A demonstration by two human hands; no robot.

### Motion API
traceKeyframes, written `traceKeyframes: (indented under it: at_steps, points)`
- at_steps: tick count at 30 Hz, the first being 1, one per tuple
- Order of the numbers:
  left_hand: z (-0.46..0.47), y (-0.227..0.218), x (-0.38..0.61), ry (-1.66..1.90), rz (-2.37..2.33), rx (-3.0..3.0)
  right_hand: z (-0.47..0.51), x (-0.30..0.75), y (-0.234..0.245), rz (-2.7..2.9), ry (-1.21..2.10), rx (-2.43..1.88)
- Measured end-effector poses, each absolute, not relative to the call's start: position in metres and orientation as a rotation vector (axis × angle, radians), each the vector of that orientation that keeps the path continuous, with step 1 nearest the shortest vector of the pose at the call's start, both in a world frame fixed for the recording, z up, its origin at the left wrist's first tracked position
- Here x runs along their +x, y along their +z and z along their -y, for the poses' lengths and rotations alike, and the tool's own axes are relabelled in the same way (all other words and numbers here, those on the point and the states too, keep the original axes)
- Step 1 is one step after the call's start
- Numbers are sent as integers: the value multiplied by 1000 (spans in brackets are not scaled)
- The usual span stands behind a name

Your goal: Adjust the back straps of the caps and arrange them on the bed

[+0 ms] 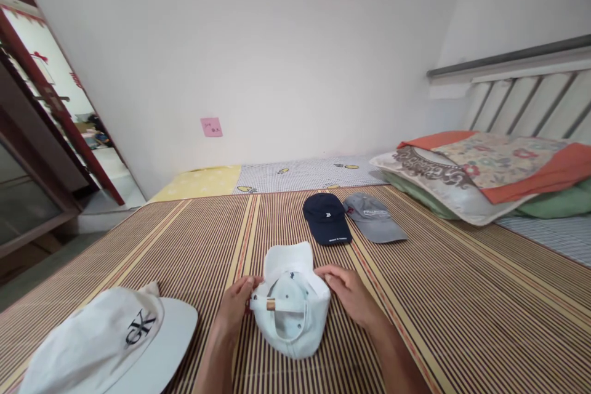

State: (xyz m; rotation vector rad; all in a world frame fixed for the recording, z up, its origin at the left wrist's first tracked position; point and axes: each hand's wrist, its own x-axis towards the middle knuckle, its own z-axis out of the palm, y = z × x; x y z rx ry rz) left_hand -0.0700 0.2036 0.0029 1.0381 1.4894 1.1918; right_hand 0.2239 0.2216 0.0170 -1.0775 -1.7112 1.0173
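A pale white baseball cap (315, 311) is in front of me, brim pointing away and its hollow inside turned up toward me. Its back strap with a brass-coloured buckle crosses the opening. My left hand (237, 301) pinches the cap's left edge near the strap, fingers closed. On the other side, my right hand (347, 292) has thumb and fingers closed on the right edge near the base of the brim. Nearer the left corner lies a larger white cap (96, 332) with black letters, apart from both hands.
A navy cap (325, 215) and a grey cap (372, 215) lie side by side farther back on the striped mat (198, 252). Pillows with a floral orange-edged cover (503, 163) are stacked at the right by the headboard (530, 101). A white wall (295, 55) rises behind.
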Motion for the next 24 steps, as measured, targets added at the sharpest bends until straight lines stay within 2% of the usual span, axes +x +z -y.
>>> traceKeyframes:
  at_steps: [7,18,24]
  points:
    - [-200,5,-66,1049,-1451,1236,-214,217,15,1866,1005,-1030]
    - [-206,-4,-65,1039,-1453,1260,-211,232,22,1971,849,-1335]
    - [-207,-12,-69,1028,-1435,1235,-215,233,24,1756,924,-1212]
